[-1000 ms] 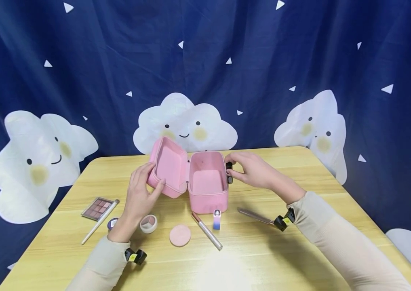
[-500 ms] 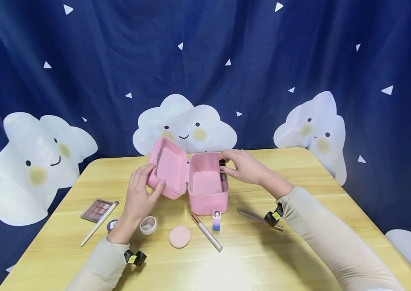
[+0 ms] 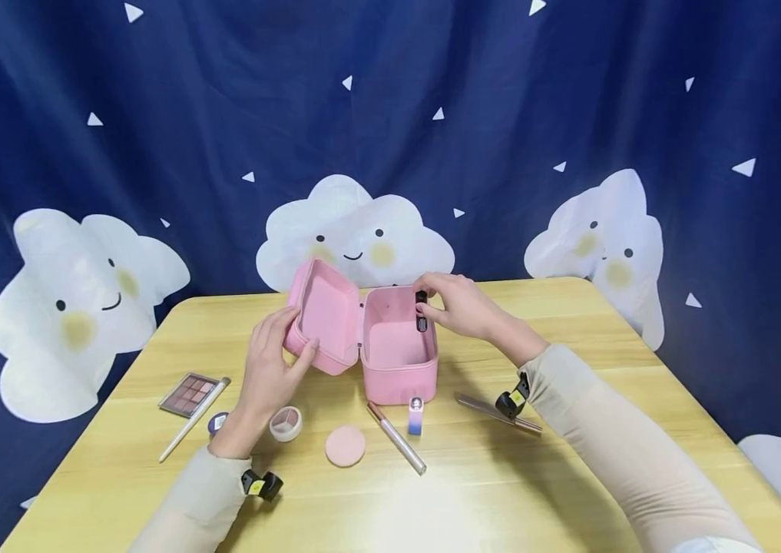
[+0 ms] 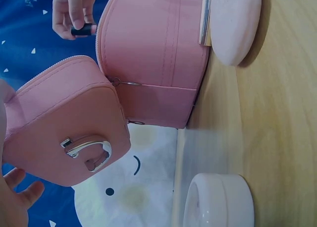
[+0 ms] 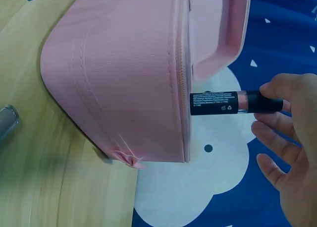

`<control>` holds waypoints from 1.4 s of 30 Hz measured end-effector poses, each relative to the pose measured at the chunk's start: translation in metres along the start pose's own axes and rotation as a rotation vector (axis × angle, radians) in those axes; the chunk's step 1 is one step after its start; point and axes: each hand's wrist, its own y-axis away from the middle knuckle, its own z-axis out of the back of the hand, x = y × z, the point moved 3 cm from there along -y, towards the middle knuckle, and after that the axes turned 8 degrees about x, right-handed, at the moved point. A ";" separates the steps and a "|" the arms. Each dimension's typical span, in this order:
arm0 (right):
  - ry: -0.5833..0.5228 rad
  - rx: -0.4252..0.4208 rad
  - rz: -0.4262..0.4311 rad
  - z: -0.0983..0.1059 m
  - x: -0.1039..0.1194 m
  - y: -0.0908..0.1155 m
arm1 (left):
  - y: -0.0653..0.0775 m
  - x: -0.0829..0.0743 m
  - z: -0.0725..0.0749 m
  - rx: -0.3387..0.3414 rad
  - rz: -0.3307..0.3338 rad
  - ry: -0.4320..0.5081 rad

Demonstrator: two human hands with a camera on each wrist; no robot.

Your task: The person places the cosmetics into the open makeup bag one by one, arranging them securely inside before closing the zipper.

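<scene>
A pink zip-up makeup case point(image 3: 400, 382) stands unzipped on the table, its lid point(image 3: 324, 311) swung out to the left. My left hand point(image 3: 269, 369) holds that lid, fingers at its left side and thumb at the front rim. In the left wrist view, the lid's outer face shows a handle point(image 4: 91, 150). My right hand point(image 3: 462, 307) pinches a black lip gloss tube point(image 5: 215, 103) by its capped end. The tube hangs upright over the right side of the case's opening; in the right wrist view its lower end is right at the zipped rim.
In front of the case lie a lipstick point(image 3: 415, 416), a silver-and-brown cosmetic pen point(image 3: 397, 439), a pink round puff point(image 3: 345, 446) and a round powder pot point(image 3: 286, 424). At left are an eyeshadow palette point(image 3: 188, 394) and a brush point(image 3: 193, 421). A slim brush-like tool point(image 3: 487, 411) lies under the right wrist.
My right hand has carried the lip gloss tube leftward from outside the case's right wall to over its opening, then slightly up. My left hand stays on the lid.
</scene>
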 end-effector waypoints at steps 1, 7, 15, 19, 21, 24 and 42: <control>0.005 0.001 -0.008 -0.001 -0.002 -0.001 | 0.000 0.000 -0.001 0.003 0.004 0.002; 0.018 -0.003 -0.051 -0.006 -0.010 -0.007 | 0.001 0.000 -0.001 0.011 0.016 -0.004; 0.024 0.015 -0.103 -0.011 -0.019 -0.017 | 0.000 -0.001 0.000 0.014 0.015 -0.005; 0.027 0.045 -0.133 -0.016 -0.023 -0.022 | -0.001 0.000 -0.001 0.011 0.010 -0.004; 0.028 0.059 -0.147 -0.019 -0.025 -0.024 | 0.000 0.000 -0.001 0.009 0.009 -0.002; 0.032 0.071 -0.167 -0.023 -0.030 -0.029 | 0.000 0.001 -0.001 0.009 0.008 -0.001; 0.230 0.102 -0.160 -0.039 -0.038 -0.043 | 0.000 0.001 -0.001 0.004 0.004 -0.007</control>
